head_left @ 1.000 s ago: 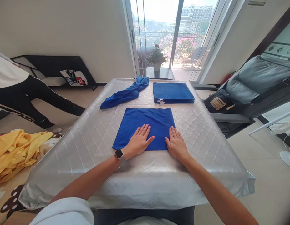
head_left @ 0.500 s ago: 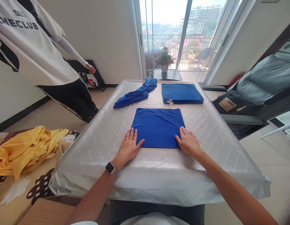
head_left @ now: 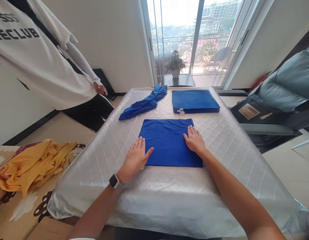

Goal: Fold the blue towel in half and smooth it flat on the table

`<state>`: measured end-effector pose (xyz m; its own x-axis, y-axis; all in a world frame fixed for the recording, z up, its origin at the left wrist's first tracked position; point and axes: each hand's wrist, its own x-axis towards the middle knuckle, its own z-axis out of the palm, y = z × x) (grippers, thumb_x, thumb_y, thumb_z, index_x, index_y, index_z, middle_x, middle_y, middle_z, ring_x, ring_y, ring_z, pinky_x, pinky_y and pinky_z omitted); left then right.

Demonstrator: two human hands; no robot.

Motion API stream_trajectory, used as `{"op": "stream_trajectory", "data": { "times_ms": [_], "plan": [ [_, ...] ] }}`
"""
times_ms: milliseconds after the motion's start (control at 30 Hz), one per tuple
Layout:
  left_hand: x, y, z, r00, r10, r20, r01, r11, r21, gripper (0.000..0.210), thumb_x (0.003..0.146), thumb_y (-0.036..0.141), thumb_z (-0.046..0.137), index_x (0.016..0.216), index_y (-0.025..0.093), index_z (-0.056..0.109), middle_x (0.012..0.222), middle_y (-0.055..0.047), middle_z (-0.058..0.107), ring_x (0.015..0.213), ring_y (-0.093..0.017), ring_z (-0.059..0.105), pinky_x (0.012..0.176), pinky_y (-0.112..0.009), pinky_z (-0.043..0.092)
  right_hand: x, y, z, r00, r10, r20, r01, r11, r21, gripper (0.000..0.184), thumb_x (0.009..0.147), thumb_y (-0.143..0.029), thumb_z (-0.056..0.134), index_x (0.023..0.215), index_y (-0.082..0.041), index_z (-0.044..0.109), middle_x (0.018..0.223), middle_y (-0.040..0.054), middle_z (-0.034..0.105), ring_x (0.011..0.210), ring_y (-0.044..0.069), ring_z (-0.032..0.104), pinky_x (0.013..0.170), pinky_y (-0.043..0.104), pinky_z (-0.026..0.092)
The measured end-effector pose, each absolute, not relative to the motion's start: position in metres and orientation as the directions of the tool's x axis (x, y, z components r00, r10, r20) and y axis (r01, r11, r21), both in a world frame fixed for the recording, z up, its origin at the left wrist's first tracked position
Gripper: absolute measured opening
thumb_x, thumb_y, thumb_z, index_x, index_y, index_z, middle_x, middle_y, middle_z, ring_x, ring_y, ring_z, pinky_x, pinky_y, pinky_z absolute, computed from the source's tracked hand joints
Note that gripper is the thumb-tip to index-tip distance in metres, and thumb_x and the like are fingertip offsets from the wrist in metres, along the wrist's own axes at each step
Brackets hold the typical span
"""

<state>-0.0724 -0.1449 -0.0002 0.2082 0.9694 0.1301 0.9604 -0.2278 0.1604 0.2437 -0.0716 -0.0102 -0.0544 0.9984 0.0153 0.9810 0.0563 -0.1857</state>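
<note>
A folded blue towel (head_left: 168, 143) lies flat in front of me on the silver-covered table (head_left: 166, 203). My left hand (head_left: 134, 155) rests open over its left edge, thumb spread onto the fabric. On the right side, my right hand (head_left: 194, 138) presses flat near the upper right edge, fingers stretched away from me. Behind it sits a neat stack of folded blue towels (head_left: 195, 100) with a white tag at its front corner. A crumpled blue towel (head_left: 145, 103) lies loosely at the far left of the table.
At the left stands another person in a white shirt (head_left: 44, 60), one hand (head_left: 100, 88) hanging beside the table. Yellow cloth (head_left: 41, 163) is heaped on a patterned surface at the lower left. A grey recliner (head_left: 271, 110) flanks the right side. A potted plant (head_left: 176, 65) stands beyond the table.
My right hand has slid away from me along the towel's right side. My left hand stays at the left edge. The other person has shifted nearer the table, and the view has tilted slightly.
</note>
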Motion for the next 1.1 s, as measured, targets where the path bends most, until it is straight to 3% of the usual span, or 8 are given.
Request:
{"op": "stream_trajectory", "data": {
  "times_ms": [133,267,433,833,1100],
  "plan": [
    [0.020,-0.103,0.018,0.529,0.836,0.145,0.825,-0.547,0.140,0.079,0.107,0.062,0.018,0.158,0.005,0.040,0.166,-0.021,0.037,0.157,-0.029,0.031,0.129,-0.045,0.025,0.243,-0.075,-0.007,-0.053,0.998,0.041,0.981,0.059,-0.187,0.068,0.109,-0.041,0.024,0.164,-0.001,0.030,0.172,0.0184,0.026,0.160,0.027,0.022,0.130,0.044,0.019],
    [0.101,-0.064,0.013,0.629,0.752,0.198,0.743,-0.656,0.129,0.075,0.109,0.057,0.016,0.159,0.006,0.039,0.168,-0.018,0.035,0.159,-0.026,0.026,0.132,-0.043,0.017,0.244,-0.077,-0.009,-0.076,0.995,0.058,0.982,0.085,-0.167,0.065,0.107,-0.033,0.025,0.164,-0.002,0.031,0.172,0.0169,0.026,0.160,0.027,0.022,0.130,0.043,0.019],
    [0.099,-0.047,-0.003,0.551,0.827,0.111,0.812,-0.562,0.158,0.078,0.109,0.059,0.012,0.161,0.005,0.035,0.169,-0.016,0.032,0.159,-0.024,0.024,0.132,-0.041,0.018,0.244,-0.076,-0.011,-0.062,0.996,0.058,0.983,0.071,-0.167,0.066,0.108,-0.034,0.024,0.164,-0.001,0.029,0.172,0.0181,0.026,0.160,0.027,0.022,0.130,0.043,0.019],
    [-0.077,-0.053,-0.013,0.151,0.988,0.019,0.983,-0.152,0.099,0.089,0.106,0.064,0.010,0.164,-0.001,0.023,0.172,-0.020,0.021,0.161,-0.028,0.018,0.132,-0.043,0.015,0.241,-0.074,-0.006,-0.021,0.999,0.025,0.987,0.024,-0.160,0.066,0.109,-0.039,0.023,0.164,-0.002,0.029,0.172,0.0160,0.025,0.160,0.024,0.021,0.130,0.041,0.016],
    [-0.089,-0.053,-0.014,0.112,0.994,0.005,0.984,-0.111,0.136,0.095,0.104,0.069,0.010,0.163,-0.004,0.024,0.171,-0.024,0.021,0.160,-0.030,0.021,0.131,-0.042,0.016,0.246,-0.071,-0.008,-0.036,0.999,-0.004,0.992,0.035,-0.120,0.068,0.109,-0.040,0.024,0.164,-0.001,0.029,0.172,0.0167,0.025,0.160,0.026,0.023,0.130,0.041,0.019]
  ]
}}
